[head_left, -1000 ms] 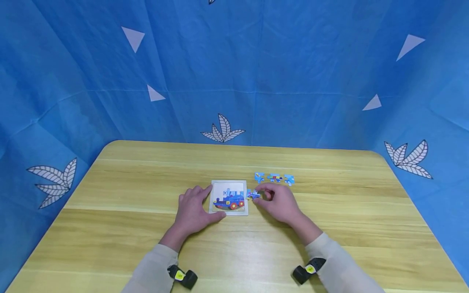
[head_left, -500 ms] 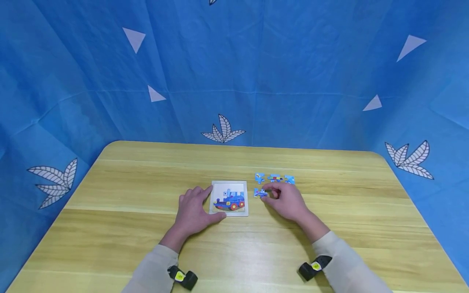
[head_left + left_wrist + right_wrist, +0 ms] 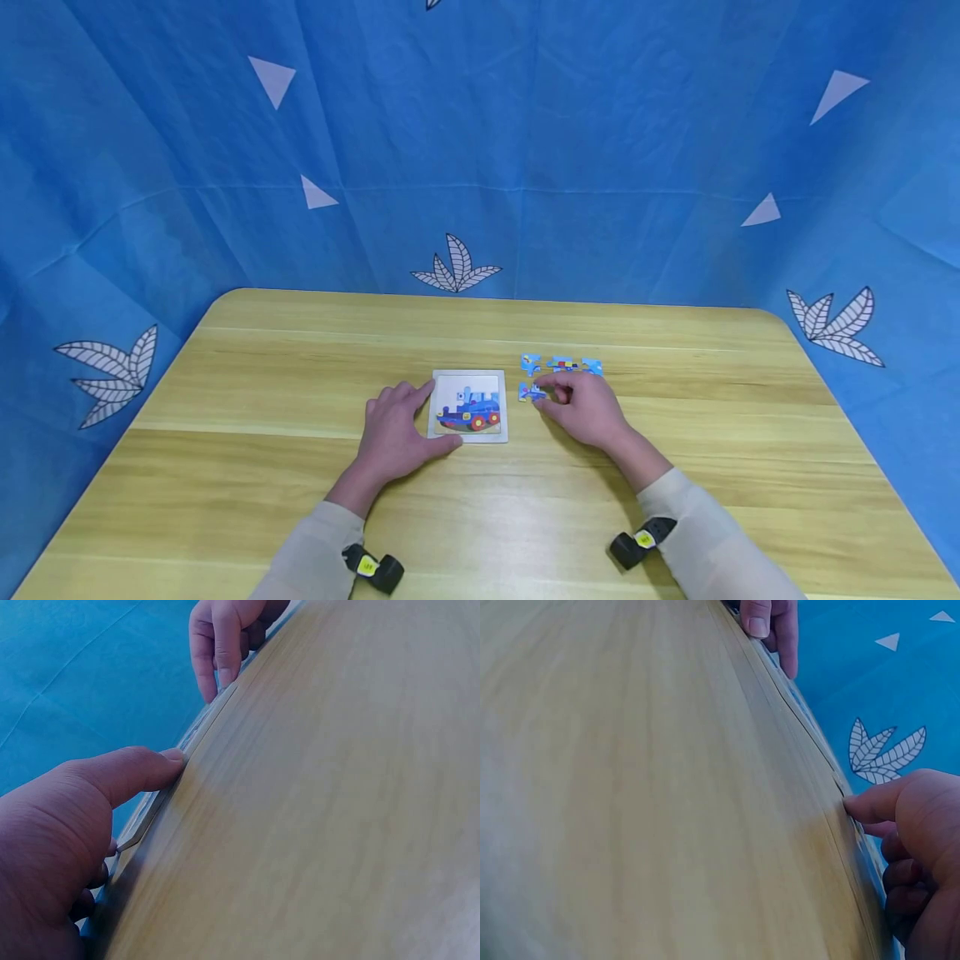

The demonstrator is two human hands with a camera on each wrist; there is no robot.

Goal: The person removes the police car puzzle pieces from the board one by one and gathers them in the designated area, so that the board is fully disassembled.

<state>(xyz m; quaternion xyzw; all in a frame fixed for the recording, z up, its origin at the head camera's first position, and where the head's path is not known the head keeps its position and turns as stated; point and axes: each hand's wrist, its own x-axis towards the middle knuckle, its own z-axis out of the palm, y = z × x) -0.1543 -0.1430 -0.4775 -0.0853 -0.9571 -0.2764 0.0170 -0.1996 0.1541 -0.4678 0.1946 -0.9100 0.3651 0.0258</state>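
Observation:
A small square puzzle tray point(image 3: 504, 429) with a blue train picture partly filled in lies on the table. My left hand point(image 3: 396, 429) holds its left side, thumb at the near edge and index finger by the far left corner. To the right of the tray, my right hand point(image 3: 585, 408) pinches a blue puzzle piece point(image 3: 526, 392) between thumb and index finger, close over the table. Its right part is hidden by the fingertips. In the right wrist view, the right thumb point(image 3: 870, 804) is low at the tabletop, the other fingers curled behind it.
Three loose puzzle pieces lie in a row behind the right hand: a left one point(image 3: 530, 363), a middle one point(image 3: 562, 363) and a right one point(image 3: 592, 367) partly covered by that hand. A blue patterned curtain point(image 3: 600, 167) hangs behind the wooden table point(image 3: 300, 350).
My right hand has moved the pinched puzzle piece to the right, from against the tray's right edge to a short gap away. The left hand and the tray have stayed put.

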